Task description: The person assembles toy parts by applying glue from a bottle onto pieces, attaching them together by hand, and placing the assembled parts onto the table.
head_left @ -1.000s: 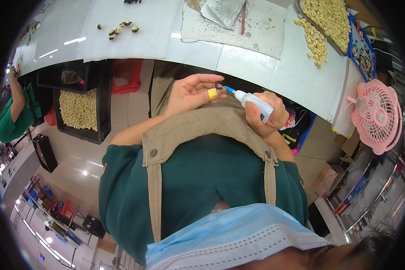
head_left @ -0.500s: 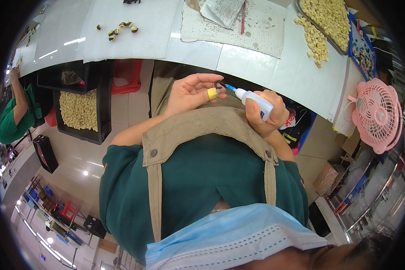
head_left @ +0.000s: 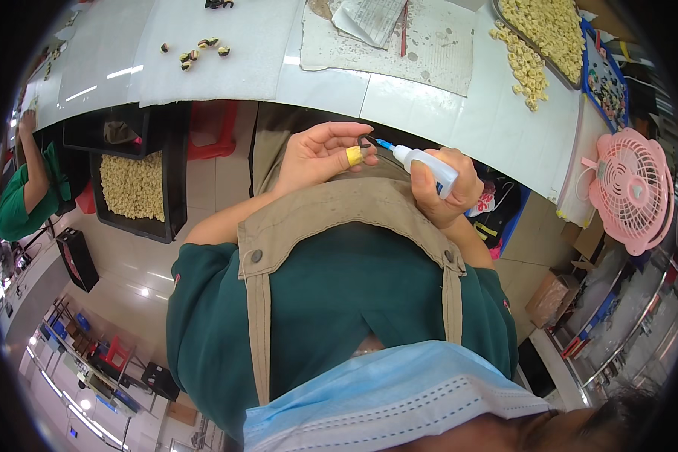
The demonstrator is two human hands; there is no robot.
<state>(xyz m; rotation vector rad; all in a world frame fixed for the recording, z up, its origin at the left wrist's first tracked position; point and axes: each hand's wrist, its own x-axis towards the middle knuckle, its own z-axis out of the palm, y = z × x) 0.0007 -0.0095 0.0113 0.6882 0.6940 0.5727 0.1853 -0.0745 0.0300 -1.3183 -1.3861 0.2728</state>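
Observation:
In front of my lap, my left hand (head_left: 315, 154) is closed in a pinch on a small black curved piece (head_left: 364, 141). A yellow wrap (head_left: 354, 156) covers the tip of that thumb. My right hand (head_left: 457, 184) is wrapped round a whitish squeeze bottle (head_left: 422, 163), its fingers hiding part of the body. The bottle lies tilted, its thin blue nozzle (head_left: 384, 144) pointing left at the black piece. Whether the tip touches the piece is too small to tell.
Ahead is a white worktable (head_left: 407, 102) bearing a stained board (head_left: 437, 56), small dark-and-cream pieces (head_left: 192, 56) and a tray of cream pieces (head_left: 542, 26). A pink fan (head_left: 634, 192) stands right. A black crate (head_left: 175, 203) sits low left, near a green-sleeved person (head_left: 24, 200).

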